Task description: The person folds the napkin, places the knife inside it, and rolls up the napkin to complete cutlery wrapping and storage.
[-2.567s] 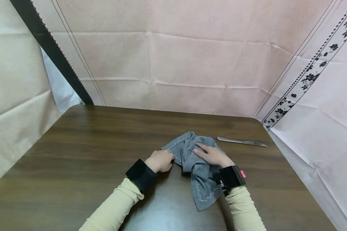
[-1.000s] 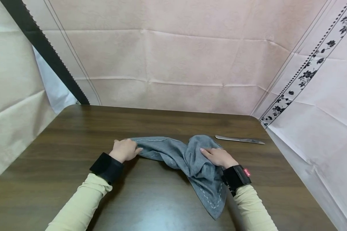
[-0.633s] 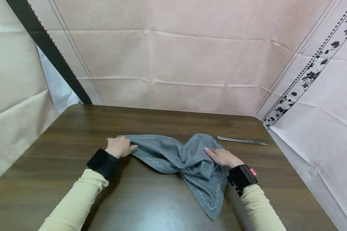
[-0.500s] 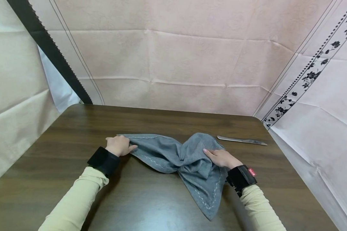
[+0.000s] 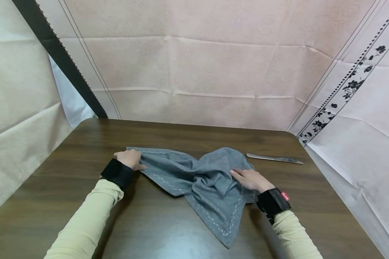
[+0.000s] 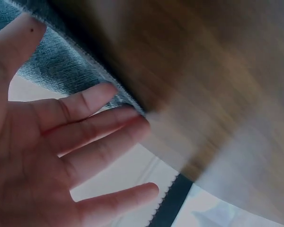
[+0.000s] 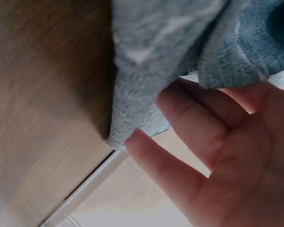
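Observation:
A blue-grey cloth (image 5: pixel 210 176) with white stitching along its borders lies crumpled on the table, one pointed corner toward the person. My left hand (image 5: pixel 128 159) is at its far left corner. In the left wrist view that hand (image 6: pixel 61 142) has its fingers spread, fingertips and thumb touching the cloth's edge. On the right part of the cloth rests my right hand (image 5: pixel 251 180). The right wrist view shows that hand (image 7: pixel 227 137) with extended fingers against the folds of the cloth (image 7: pixel 146 61); part of its fingers is hidden by fabric.
A table knife (image 5: pixel 275 158) lies behind the right hand, close to the cloth. The brown wooden table (image 5: pixel 84 172) has rounded far corners. Behind it hangs a pale sheet (image 5: pixel 197 68), with a floral-bordered sheet (image 5: pixel 353 84) on the right.
My left hand has drawn one end of the bunched cloth far to the left, spreading it wider. The right hand has stayed on the right part and shifted slightly right. The knife lies still.

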`<state>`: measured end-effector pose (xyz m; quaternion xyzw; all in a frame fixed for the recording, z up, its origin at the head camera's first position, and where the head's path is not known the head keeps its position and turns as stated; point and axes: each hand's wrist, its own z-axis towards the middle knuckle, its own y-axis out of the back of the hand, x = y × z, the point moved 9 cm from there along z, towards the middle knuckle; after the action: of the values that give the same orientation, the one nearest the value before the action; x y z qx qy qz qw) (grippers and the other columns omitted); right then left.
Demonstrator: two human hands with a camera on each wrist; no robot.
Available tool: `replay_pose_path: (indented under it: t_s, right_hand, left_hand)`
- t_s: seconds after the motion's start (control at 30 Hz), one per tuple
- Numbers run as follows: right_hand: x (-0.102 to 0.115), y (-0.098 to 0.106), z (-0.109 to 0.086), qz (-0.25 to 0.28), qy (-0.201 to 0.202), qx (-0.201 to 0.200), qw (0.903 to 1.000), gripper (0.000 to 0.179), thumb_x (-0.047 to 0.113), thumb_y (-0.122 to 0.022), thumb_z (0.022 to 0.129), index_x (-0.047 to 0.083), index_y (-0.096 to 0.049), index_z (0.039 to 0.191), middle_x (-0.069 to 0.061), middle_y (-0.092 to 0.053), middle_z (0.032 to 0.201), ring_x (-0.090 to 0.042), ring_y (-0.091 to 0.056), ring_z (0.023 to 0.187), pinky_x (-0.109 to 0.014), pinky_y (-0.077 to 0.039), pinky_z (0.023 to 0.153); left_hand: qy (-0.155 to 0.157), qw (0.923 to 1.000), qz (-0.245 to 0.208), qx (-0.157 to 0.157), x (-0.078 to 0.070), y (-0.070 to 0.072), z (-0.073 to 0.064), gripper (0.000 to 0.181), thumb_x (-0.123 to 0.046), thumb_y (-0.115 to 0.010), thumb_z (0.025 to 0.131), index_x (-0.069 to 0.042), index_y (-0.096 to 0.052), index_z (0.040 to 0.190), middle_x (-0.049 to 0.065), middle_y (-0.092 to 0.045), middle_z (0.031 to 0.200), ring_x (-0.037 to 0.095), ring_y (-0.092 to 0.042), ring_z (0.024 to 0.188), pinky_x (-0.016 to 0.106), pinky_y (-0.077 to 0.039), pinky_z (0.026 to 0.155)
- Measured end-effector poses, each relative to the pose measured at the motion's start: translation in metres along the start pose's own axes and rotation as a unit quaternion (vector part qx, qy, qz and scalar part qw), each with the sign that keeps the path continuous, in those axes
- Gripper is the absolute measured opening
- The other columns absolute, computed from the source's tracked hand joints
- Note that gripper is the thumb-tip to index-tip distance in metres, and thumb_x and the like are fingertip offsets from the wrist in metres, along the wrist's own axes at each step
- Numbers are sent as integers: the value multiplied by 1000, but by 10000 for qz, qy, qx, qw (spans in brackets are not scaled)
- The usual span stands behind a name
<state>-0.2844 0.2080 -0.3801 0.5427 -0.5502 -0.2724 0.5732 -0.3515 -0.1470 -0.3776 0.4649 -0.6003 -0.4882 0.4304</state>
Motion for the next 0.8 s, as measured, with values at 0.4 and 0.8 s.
replay_pose_path:
  t_s: [0.4, 0.8]
  right_hand:
    - [-4, 1, -2, -303, 74, -263, 9992, 53, 37, -44, 95, -4, -48, 129, -25, -54, 118, -38, -49, 108, -51, -40, 88]
    - [6, -3, -2, -1034, -233, -782, 9913, 51, 39, -50, 91, -2, -55, 122, -20, -58, 115, -36, -53, 103, -49, -46, 78]
  left_hand:
    - [266, 9984, -361, 341, 30, -10, 17, 41, -44, -65, 79, -3, -64, 79, 20, -62, 92, 36, -57, 84, 65, -37, 78]
    - [450, 9956, -758, 323, 51, -13, 18, 40, -38, -62, 84, 1, -60, 82, 17, -58, 82, 32, -56, 79, 66, -35, 79]
